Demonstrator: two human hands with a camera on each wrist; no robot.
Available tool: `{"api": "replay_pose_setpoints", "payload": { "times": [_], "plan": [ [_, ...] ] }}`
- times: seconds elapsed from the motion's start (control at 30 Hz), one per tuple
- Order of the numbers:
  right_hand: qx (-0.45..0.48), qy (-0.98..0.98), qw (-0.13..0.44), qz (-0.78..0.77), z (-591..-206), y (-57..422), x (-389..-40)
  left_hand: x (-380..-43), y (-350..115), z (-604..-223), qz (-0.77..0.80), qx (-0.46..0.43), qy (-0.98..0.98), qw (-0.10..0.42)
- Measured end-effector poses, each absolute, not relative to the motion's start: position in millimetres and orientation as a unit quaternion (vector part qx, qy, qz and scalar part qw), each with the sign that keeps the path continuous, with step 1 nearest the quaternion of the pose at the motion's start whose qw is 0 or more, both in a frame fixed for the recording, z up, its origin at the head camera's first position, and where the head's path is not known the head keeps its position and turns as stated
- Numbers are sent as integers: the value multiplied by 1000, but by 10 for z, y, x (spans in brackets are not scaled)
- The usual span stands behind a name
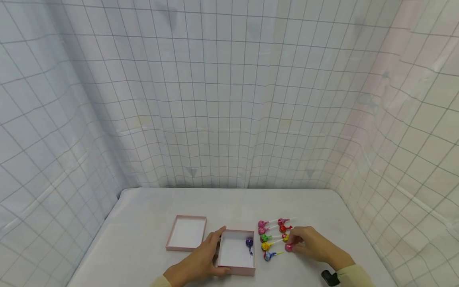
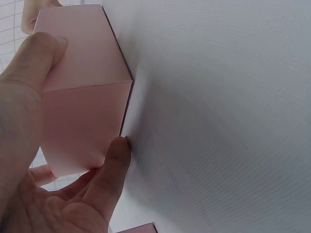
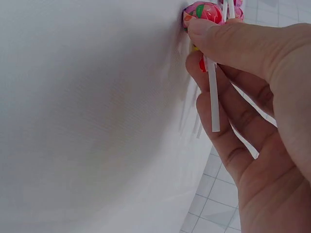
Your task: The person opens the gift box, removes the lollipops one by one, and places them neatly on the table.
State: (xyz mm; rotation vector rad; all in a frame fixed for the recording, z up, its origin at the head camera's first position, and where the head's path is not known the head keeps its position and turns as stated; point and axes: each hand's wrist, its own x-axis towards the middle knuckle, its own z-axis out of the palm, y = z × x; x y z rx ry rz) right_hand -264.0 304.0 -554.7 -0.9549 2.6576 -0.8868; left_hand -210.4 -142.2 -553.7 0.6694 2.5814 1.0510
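My left hand [image 1: 202,257] grips the left side of a pink box [image 1: 237,270], fingers at its far left corner and thumb at its near one. A dark purple lollipop [image 1: 249,241] lies inside along the right wall. In the left wrist view, the thumb presses one outer wall of the box [image 2: 80,111] and fingers touch another. My right hand [image 1: 312,245] pinches a pink lollipop [image 1: 288,247] between thumb and fingers, right of the other lollipops. The right wrist view shows its colourful wrapper [image 3: 210,10] and white stick [image 3: 214,104]; fingers partly cover it.
Right of the box, several lollipops lie in two columns, among them a green one [image 1: 264,238], a yellow one [image 1: 265,246], a blue one [image 1: 267,256] and a red one [image 1: 283,228]. A shallow pink-rimmed lid [image 1: 185,233] lies left on the white table [image 1: 150,215]. Grid-patterned curtains [image 1: 229,119] surround it.
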Motion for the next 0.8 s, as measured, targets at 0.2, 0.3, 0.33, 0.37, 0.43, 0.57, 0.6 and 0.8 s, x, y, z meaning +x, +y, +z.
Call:
{"api": "replay_pose_setpoints", "payload": {
  "times": [0.2,0.3,0.33,0.37,0.43,0.57,0.6,0.8],
  "plan": [
    [-313,900,91,-290,-5540,3015,-2627,-2089,-1427,-5527,364,234,892,133],
    [-319,900,82,-285,-5532,3018,-2619,-2085,-1435,-5539,368,238,889,131],
    [-319,901,81,-282,-5530,3020,-2619,-2088,-1438,-5544,370,239,888,132],
    [-319,902,79,-280,-5527,3022,-2617,-2091,-1442,-5550,372,241,887,132],
    [-318,904,77,-275,-5523,3026,-2615,-2096,-1448,-5561,376,242,885,134],
    [-313,908,76,-268,-5512,3030,-2607,-2101,-1451,-5574,380,244,882,136],
    [-312,909,76,-266,-5505,3030,-2604,-2103,-1451,-5575,380,244,882,136],
    [-315,915,62,-245,-5438,3035,-2588,-2113,-1452,-5567,374,245,884,135]
  ]
}}
